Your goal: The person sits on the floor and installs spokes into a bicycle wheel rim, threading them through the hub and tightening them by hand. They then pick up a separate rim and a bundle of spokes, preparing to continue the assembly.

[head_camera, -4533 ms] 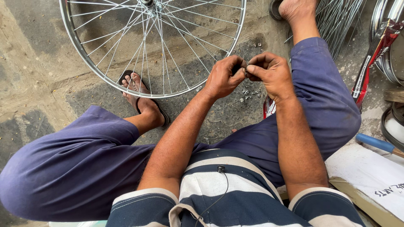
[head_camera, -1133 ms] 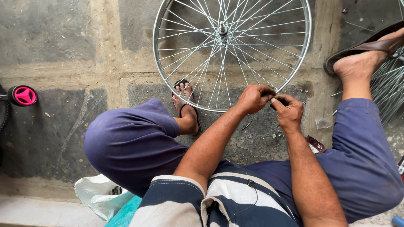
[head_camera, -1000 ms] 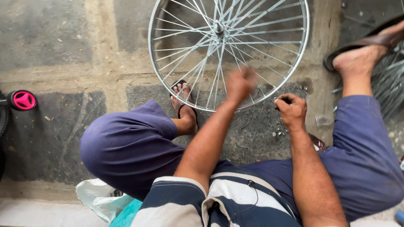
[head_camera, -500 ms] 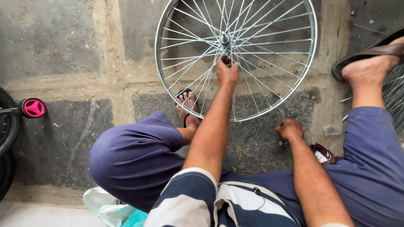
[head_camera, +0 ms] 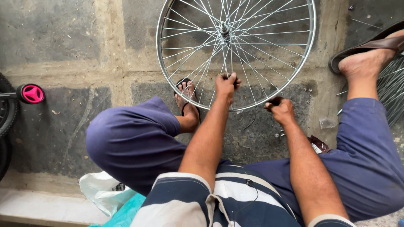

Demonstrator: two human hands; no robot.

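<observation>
A silver spoked bicycle wheel [head_camera: 290,77] lies flat on the stone floor in front of me, hub [head_camera: 224,28] near the top. My left hand [head_camera: 226,84] reaches over the near rim and pinches a spoke between the hub and the rim. My right hand [head_camera: 281,110] is closed around a small dark tool just outside the rim's lower right edge. My left foot in a sandal [head_camera: 187,98] rests under the wheel's near edge; my right foot in a brown sandal [head_camera: 366,52] is raised at the right.
A black tyre with a pink hub cap [head_camera: 31,93] sits at the left edge. More loose spokes or a wheel [head_camera: 393,90] lie at the far right. A white and teal plastic bag [head_camera: 111,199] lies by my left thigh. Small bits of debris [head_camera: 326,122] dot the floor.
My hands parted from in front of me. The left hand reached to the hub, then drew back to a spoke near the rim. The right hand stayed by the rim.
</observation>
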